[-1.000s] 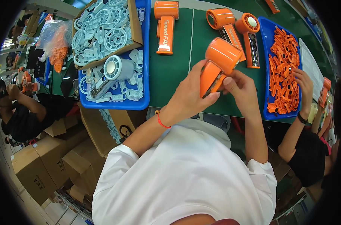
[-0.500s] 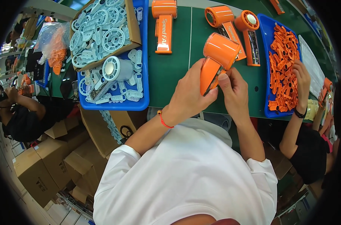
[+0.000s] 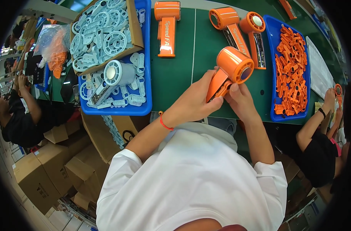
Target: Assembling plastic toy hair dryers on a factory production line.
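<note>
My left hand (image 3: 198, 99) is closed round the handle of an orange handheld fan (image 3: 230, 63), whose round head points up and to the right. Against the handle's open side lies a small orange plastic part (image 3: 223, 89). My right hand (image 3: 241, 101) pinches at that part, its thumb on top and its other fingers mostly hidden. Beyond my hands lie an orange fan (image 3: 225, 19) and another orange fan (image 3: 255, 25), both with inner parts showing along the handle. A further orange fan (image 3: 167, 27) lies to the left.
A blue tray (image 3: 149, 77) at left holds a cardboard box (image 3: 135, 27) of light-blue plastic parts and a light-blue fan (image 3: 119, 73). At right, another blue tray (image 3: 273, 77) holds many small orange parts (image 3: 291, 73). A co-worker's arm (image 3: 312, 127) is beyond it; another person (image 3: 23, 111) sits far left.
The fan in my hands has been turned and lowered, so its round face now shows. My right thumb has shifted on the small part. The co-worker's hand has left the right tray.
</note>
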`<state>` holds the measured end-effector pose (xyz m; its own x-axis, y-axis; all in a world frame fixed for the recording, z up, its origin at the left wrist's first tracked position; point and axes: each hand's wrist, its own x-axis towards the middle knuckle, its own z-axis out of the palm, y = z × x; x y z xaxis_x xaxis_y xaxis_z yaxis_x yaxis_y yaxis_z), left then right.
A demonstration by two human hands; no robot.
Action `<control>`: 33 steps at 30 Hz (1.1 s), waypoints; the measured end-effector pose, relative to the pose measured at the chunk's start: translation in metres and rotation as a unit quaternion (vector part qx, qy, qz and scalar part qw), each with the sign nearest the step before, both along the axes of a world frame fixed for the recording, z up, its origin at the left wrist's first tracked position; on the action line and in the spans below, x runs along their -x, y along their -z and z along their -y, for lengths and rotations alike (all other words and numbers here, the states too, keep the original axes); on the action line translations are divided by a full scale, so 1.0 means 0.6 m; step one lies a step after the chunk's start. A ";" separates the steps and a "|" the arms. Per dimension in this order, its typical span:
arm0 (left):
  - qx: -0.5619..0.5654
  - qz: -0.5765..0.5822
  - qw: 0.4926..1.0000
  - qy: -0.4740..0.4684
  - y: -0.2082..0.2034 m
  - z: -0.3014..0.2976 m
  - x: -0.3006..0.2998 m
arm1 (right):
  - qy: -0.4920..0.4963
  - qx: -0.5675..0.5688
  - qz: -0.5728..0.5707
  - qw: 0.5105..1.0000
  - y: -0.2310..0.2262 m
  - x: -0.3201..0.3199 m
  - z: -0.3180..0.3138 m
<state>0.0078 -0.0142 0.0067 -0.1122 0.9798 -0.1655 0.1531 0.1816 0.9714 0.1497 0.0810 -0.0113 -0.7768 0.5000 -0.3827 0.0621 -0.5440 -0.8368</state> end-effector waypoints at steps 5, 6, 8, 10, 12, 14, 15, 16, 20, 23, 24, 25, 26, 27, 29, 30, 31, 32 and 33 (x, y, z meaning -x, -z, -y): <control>-0.064 -0.041 0.996 -0.041 0.005 -0.008 -0.013 | 0.020 -0.098 -0.080 0.992 -0.014 0.021 0.011; -0.070 -0.092 0.993 -0.028 0.006 -0.008 -0.013 | 0.019 -0.100 -0.082 0.991 -0.017 0.026 0.014; -0.081 -0.148 0.985 -0.018 0.006 -0.006 -0.011 | 0.070 -0.159 -0.064 0.983 -0.025 0.033 0.018; -0.291 -0.292 0.899 -0.149 0.008 -0.004 -0.009 | 0.089 -0.376 -0.073 0.919 -0.033 0.021 0.001; -0.216 -0.190 0.928 -0.238 0.021 0.022 -0.005 | 0.201 -0.427 -0.280 0.836 -0.038 0.041 -0.006; -0.138 -0.136 0.960 -0.201 0.038 0.041 0.010 | 0.078 -0.434 -0.097 0.892 -0.011 0.028 -0.008; -0.147 -0.138 0.958 -0.203 0.034 0.045 0.013 | 0.055 -0.592 -0.045 0.803 -0.009 0.030 -0.016; -0.147 -0.145 0.962 -0.179 0.032 0.056 0.013 | 0.050 -0.595 -0.052 0.800 -0.030 0.032 -0.015; -0.197 -0.192 0.945 -0.175 0.029 0.084 -0.002 | 0.074 -0.604 -0.083 0.789 -0.006 0.027 -0.001; -0.455 -0.227 0.857 -0.081 0.011 0.076 -0.037 | 0.002 -0.613 0.013 0.790 -0.002 0.047 0.001; -0.510 -0.267 0.815 -0.061 -0.011 0.069 -0.044 | -0.072 -0.619 0.081 0.778 -0.020 0.058 0.007; -0.498 -0.330 0.798 -0.082 -0.031 0.063 -0.047 | -0.146 -0.656 0.165 0.721 -0.037 0.064 0.014; -0.486 -0.394 0.774 -0.101 -0.039 0.049 -0.039 | -0.133 -0.694 0.151 0.691 -0.027 0.064 0.009; -0.387 -0.432 0.809 -0.095 -0.035 0.039 -0.027 | -0.120 -0.728 0.142 0.659 -0.020 0.052 0.008; -0.276 -0.463 0.837 -0.094 -0.021 0.033 -0.015 | -0.166 -0.706 0.142 0.674 -0.045 0.027 -0.005; -0.233 -0.502 0.829 -0.076 -0.011 0.031 -0.008 | -0.185 -0.670 0.149 0.703 -0.050 0.013 -0.017; -0.188 -0.541 0.818 -0.056 -0.004 0.029 -0.004 | -0.198 -0.621 0.166 0.740 -0.055 0.000 -0.025; -0.185 -0.538 0.821 -0.056 -0.002 0.025 -0.004 | -0.202 -0.619 0.168 0.740 -0.051 -0.004 -0.028; -0.151 -0.540 0.826 -0.050 -0.005 0.020 -0.005 | -0.195 -0.618 0.156 0.746 -0.047 -0.008 -0.029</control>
